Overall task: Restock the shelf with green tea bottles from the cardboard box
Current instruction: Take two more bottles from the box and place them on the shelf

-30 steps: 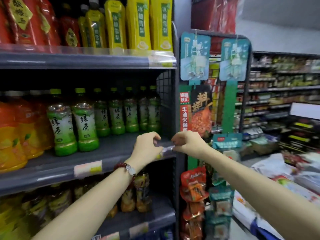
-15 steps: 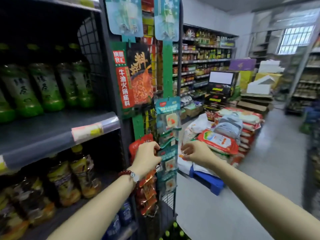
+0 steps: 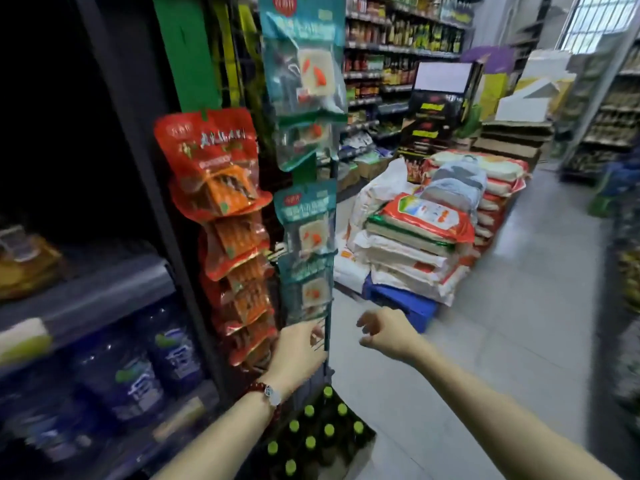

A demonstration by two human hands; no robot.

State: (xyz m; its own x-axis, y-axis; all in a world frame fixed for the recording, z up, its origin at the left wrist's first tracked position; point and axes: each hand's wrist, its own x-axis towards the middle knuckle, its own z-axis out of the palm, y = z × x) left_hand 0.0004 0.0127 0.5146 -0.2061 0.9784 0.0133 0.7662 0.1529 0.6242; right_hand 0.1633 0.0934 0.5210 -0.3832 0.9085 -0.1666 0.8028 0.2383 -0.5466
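Several green-capped tea bottles (image 3: 318, 434) stand upright in a cardboard box (image 3: 363, 441) on the floor beside the shelf end, below my arms. My left hand (image 3: 299, 351), with a bead bracelet on the wrist, hangs above the box in front of the hanging snack packets; its fingers are loosely curled and hold nothing. My right hand (image 3: 386, 332) floats a little to the right over the floor, fingers apart and bare. The green tea shelf is out of view.
The dark shelf unit (image 3: 145, 188) at left holds blue water jugs (image 3: 149, 362) low down. Red snack packets (image 3: 221, 188) and teal packets (image 3: 304, 216) hang on its end. Stacked rice sacks (image 3: 426, 237) sit on a blue pallet (image 3: 405, 303). Grey floor (image 3: 502, 341) runs to the right.
My view has swung down and right, away from the green tea shelf. Both hands have left the shelf edge and dropped toward the box on the floor.
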